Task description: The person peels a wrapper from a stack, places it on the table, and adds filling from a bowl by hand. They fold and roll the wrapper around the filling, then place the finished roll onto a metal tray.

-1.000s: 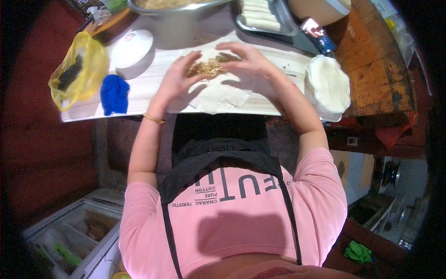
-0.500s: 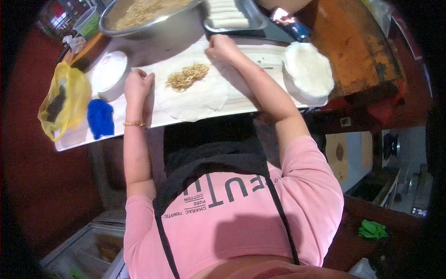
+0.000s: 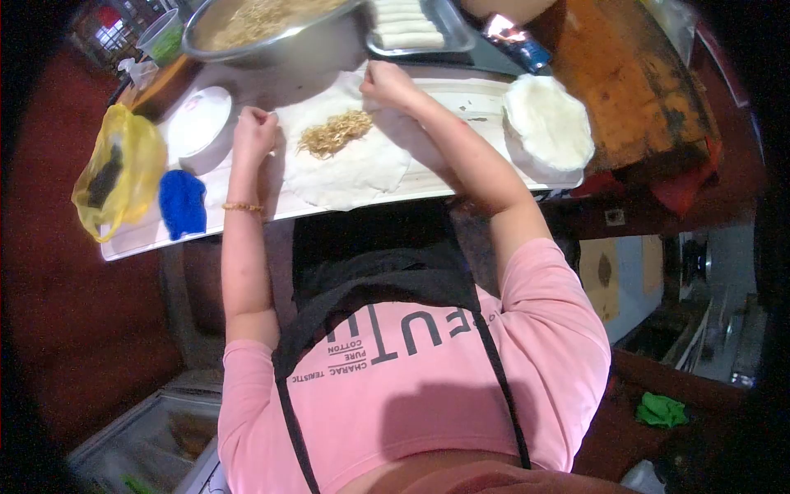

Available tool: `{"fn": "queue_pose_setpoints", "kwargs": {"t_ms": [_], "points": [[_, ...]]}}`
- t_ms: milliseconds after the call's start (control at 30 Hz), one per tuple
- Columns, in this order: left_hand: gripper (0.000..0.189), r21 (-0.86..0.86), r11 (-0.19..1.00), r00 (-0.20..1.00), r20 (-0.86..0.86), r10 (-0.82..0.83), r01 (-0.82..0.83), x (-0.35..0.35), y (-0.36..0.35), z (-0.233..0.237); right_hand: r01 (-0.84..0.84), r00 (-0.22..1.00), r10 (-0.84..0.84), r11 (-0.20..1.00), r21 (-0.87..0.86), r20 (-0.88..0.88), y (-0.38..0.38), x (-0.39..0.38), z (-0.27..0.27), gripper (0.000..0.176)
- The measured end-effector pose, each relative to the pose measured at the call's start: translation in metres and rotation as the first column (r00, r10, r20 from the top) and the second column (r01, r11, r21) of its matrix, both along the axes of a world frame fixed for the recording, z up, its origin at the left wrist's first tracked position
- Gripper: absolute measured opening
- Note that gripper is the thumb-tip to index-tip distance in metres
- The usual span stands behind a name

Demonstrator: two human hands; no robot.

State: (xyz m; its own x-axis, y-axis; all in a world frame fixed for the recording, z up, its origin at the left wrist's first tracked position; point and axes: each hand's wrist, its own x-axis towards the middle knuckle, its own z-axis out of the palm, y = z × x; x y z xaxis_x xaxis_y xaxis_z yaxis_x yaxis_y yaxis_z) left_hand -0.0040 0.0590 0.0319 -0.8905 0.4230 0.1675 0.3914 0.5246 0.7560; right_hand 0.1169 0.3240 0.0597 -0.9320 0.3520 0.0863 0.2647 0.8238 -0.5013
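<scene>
A thin white spring roll wrapper (image 3: 354,177) lies flat on the pale board, bearing a heap of shredded yellowish filling (image 3: 336,134). My right hand (image 3: 388,86) is closed at the wrapper's far edge, fingertips pinching the sheet. Left of the filling, my left hand (image 3: 257,133) is closed by the wrapper's left side; whatever its fingers hold, if anything, is hidden. Beside that hand stands a white bowl (image 3: 200,123). A stack of round white wrappers (image 3: 548,123) sits at the board's right end.
A large metal bowl of filling (image 3: 271,41) stands at the back. Behind my right hand, a metal tray (image 3: 461,37) holds several white rolls (image 3: 407,25). A yellow plastic bag (image 3: 136,165) and a blue cloth-like item (image 3: 183,204) lie on the left. A shiny packet (image 3: 517,43) is back right.
My left hand has moved slightly away from my body and right, toward the wrapper's far left side. My right hand stays at the far edge. The view has shifted a little.
</scene>
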Motion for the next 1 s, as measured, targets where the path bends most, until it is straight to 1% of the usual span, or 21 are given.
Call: {"fn": "queue_pose_setpoints", "kwargs": {"t_ms": [33,100,133,200,233,300,333,367,400,433,467,500,533,567,633,667,733,867,933,967,1000], "points": [[0.043,-0.002,1.000,1.000,0.001,0.006,-0.006,0.005,-0.001,0.005,-0.006,1.000,0.006,1.000,-0.002,0.001,0.001,0.000,-0.001,0.035],[0.053,0.139,0.989,0.971,0.239,0.014,-0.049,0.016,0.000,0.014,-0.070,0.990,0.046,0.980,-0.188,-0.130,0.004,0.003,-0.002,0.031],[0.053,0.136,0.989,0.970,0.240,0.024,-0.058,0.013,-0.006,0.012,-0.079,0.990,0.054,0.978,-0.191,-0.129,0.002,0.005,-0.003,0.031],[0.056,0.180,0.982,0.899,0.417,-0.134,0.063,0.004,-0.013,0.008,-0.134,0.967,0.038,0.917,-0.376,-0.253,0.002,0.016,-0.003,0.045],[0.056,0.178,0.982,0.899,0.419,-0.127,0.055,0.008,-0.016,0.012,-0.140,0.967,0.045,0.915,-0.378,-0.251,0.004,0.024,-0.007,0.045],[0.052,0.209,0.971,0.837,0.506,-0.210,0.117,0.019,-0.023,0.020,-0.256,0.913,0.220,0.965,-0.063,-0.345,0.006,0.035,-0.015,0.042],[0.052,0.207,0.972,0.837,0.507,-0.204,0.111,0.024,-0.025,0.025,-0.054,0.997,0.027,0.894,-0.444,-0.068,0.008,0.026,0.005,0.048],[0.050,0.185,0.971,0.820,0.526,-0.226,0.149,0.029,-0.026,0.030,-0.059,0.997,0.033,0.893,-0.446,-0.067,0.003,0.029,0.012,0.048],[0.048,0.164,0.968,0.802,0.544,-0.248,0.188,0.034,-0.027,0.033,-0.012,1.000,0.001,0.872,-0.490,-0.023,-0.004,0.037,0.016,0.046],[0.048,0.163,0.969,0.802,0.545,-0.244,0.184,0.039,-0.027,0.036,0.036,0.999,-0.029,0.847,-0.530,0.022,-0.007,0.042,0.018,0.044],[0.045,0.115,0.969,0.808,0.534,-0.247,0.220,0.044,-0.026,0.039,0.034,0.999,-0.026,0.846,-0.532,0.022,-0.001,0.040,0.015,0.044],[0.042,0.067,0.964,0.813,0.524,-0.253,0.257,0.046,-0.025,0.040,-0.071,0.994,0.094,0.946,-0.317,0.056,0.007,0.038,0.012,0.041],[0.039,0.043,0.965,0.829,0.503,-0.245,0.260,0.047,-0.024,0.037,-0.190,0.973,0.200,0.978,-0.088,0.118,0.011,0.036,0.008,0.040],[0.039,0.043,0.965,0.829,0.503,-0.245,0.259,0.046,-0.023,0.035,-0.190,0.973,0.200,0.978,-0.089,0.118,0.014,0.035,0.002,0.040],[0.036,0.044,0.952,0.847,0.446,-0.289,0.302,0.044,-0.022,0.030,-0.191,0.980,0.191,0.982,-0.004,0.054,0.009,0.037,0.000,0.034],[0.036,0.044,0.953,0.847,0.448,-0.288,0.301,0.043,-0.021,0.024,-0.192,0.980,0.192,0.981,-0.005,0.056,0.007,0.039,-0.002,0.034],[0.034,0.074,0.935,0.884,0.305,-0.353,0.348,0.040,-0.021,0.015,-0.113,0.994,0.112,0.992,-0.055,-0.016,0.000,0.041,-0.001,0.032],[0.032,0.093,0.949,0.920,0.233,-0.316,0.302,0.040,-0.014,0.009,-0.142,0.990,0.138,0.980,-0.138,-0.043,-0.004,0.045,0.006,0.031],[0.029,0.043,0.963,0.961,0.071,-0.268,0.265,0.044,-0.011,0.013,-0.104,0.991,0.081,0.969,-0.225,-0.106,-0.011,0.048,0.008,0.030],[0.029,0.044,0.965,0.962,0.071,-0.262,0.259,0.046,-0.011,0.015,-0.110,0.990,0.088,0.968,-0.225,-0.106,-0.010,0.047,0.009,0.030],[0.027,0.059,0.964,0.954,0.138,-0.267,0.261,0.048,-0.010,0.019,-0.126,0.991,0.114,0.975,-0.182,-0.074,-0.008,0.045,0.010,0.030]]}}
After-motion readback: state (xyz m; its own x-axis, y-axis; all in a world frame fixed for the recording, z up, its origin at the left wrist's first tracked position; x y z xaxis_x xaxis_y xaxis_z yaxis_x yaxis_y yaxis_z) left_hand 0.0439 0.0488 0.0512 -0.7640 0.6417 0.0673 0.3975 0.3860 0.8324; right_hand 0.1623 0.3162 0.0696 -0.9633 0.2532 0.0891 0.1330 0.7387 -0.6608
